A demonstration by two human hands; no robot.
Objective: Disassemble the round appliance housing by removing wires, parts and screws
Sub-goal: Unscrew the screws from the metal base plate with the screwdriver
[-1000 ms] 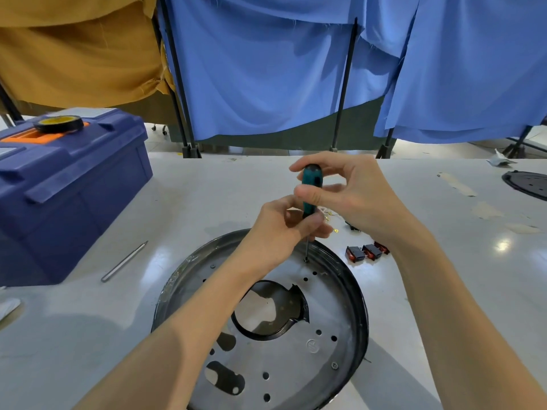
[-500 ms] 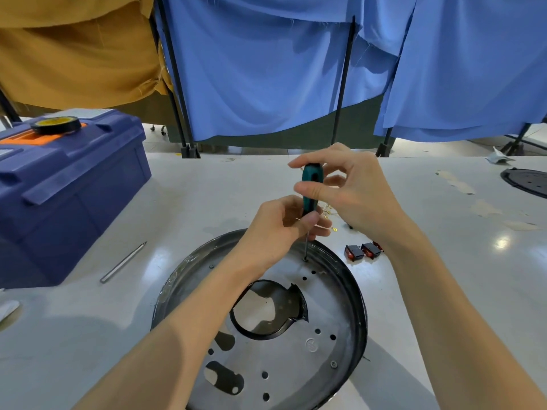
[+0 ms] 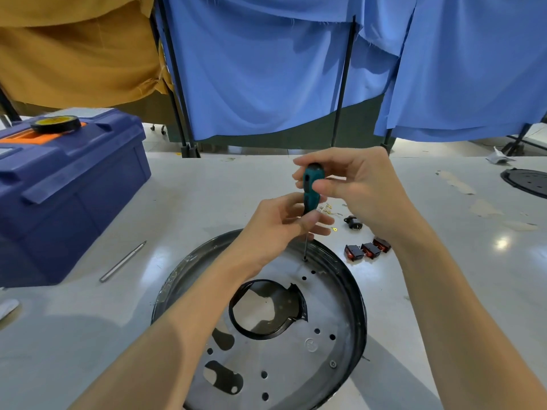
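**2 hands on 1 screwdriver: the far-rim fastener is still being turned**

The right hand [image 3: 355,187] pinches the top of the teal screwdriver [image 3: 312,187] between thumb and fingertips. Over the last 1 s its fingers have crept round the handle, and the thumb now lies across the front. That looks like twisting in short turns. The left hand [image 3: 278,229] pinches the bottom of the handle where the shaft starts, steadying it, and its hold has hardly altered.

The screwdriver stands almost upright. Its tip rests on the plate of the housing [image 3: 353,291], just inside the far rim, and it has kept to that spot through all 3 frames. What sits under the tip is too small to tell.

The housing lies flat on the table [image 3: 207,187], open side up, directly below the hands, and has not moved. 1 screw [image 3: 333,363] shows by its near-right rim. Right of the housing, apart from it, 3 switches [image 3: 367,250] lie in a row, with a small black part [image 3: 352,222] just beyond them. Left of the housing lies a metal rod [image 3: 122,261], and farther left stands a blue toolbox [image 3: 68,196].

Since the shaft has not visibly risen, the fastener is probably not free yet. At least 1 more screw is left after it.
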